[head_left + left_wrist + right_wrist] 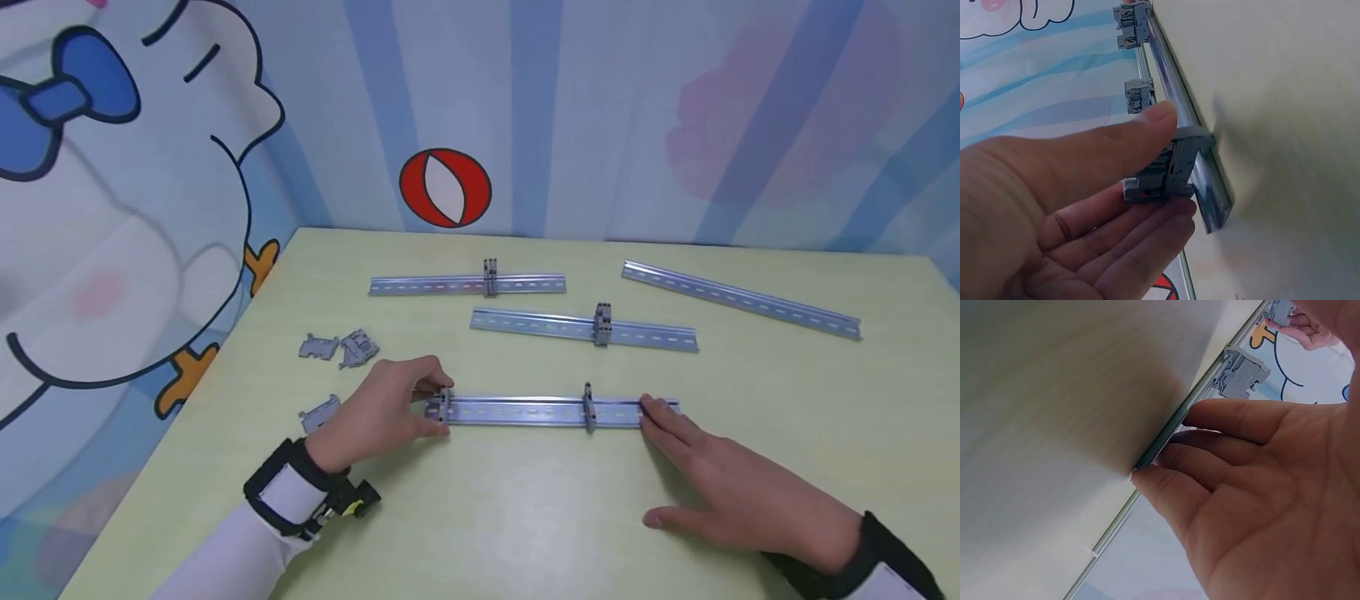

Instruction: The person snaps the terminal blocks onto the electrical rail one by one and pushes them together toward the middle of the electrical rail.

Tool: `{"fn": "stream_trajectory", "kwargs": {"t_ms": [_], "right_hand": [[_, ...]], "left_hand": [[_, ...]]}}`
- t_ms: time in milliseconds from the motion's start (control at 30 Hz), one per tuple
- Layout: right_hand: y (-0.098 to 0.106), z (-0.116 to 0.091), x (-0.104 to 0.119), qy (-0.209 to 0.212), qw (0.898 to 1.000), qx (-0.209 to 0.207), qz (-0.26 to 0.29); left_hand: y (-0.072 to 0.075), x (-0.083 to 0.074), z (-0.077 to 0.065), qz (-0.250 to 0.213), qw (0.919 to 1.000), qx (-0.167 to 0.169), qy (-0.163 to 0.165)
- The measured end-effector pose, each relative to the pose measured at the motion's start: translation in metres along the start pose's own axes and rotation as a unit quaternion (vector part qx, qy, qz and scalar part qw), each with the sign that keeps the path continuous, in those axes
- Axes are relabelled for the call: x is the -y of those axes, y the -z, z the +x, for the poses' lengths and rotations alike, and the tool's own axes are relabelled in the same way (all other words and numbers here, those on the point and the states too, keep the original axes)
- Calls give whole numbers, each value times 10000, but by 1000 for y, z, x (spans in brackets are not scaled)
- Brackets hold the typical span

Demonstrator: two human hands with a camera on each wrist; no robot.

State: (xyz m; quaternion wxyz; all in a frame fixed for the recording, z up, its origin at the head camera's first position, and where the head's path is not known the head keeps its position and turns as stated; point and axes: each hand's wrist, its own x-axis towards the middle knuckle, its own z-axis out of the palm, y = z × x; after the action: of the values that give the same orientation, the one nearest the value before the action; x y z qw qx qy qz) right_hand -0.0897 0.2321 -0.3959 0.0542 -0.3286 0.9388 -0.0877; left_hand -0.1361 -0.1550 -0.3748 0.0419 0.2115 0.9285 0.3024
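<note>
Nearest me lies a slotted metal DIN rail (517, 411). At its left end my left hand (378, 408) pinches a grey terminal block (1179, 165) between thumb and fingers, and the block sits against the rail. A second grey terminal block (589, 407) stands on the same rail, right of its middle. My right hand (723, 487) rests its fingertips on the rail's right end, fingers fairly straight and thumb apart on the near side. Beside the left wrist is a loose grey block (321, 413), partly covered by that hand.
Farther back lie two more rails, a left one (427, 286) and a middle one (532, 322), each carrying grey blocks. A bare rail (742, 298) slants at the back right. Loose grey blocks (358, 348) lie left. A printed wall (585, 125) bounds the table's back.
</note>
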Motion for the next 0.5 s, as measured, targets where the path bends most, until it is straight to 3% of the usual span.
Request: {"fn": "stream_trajectory", "kwargs": {"t_ms": [500], "right_hand": [[0, 0, 0, -37, 10000, 15, 41]], "left_hand": [[8, 6, 14, 29, 9990, 441, 37]]}}
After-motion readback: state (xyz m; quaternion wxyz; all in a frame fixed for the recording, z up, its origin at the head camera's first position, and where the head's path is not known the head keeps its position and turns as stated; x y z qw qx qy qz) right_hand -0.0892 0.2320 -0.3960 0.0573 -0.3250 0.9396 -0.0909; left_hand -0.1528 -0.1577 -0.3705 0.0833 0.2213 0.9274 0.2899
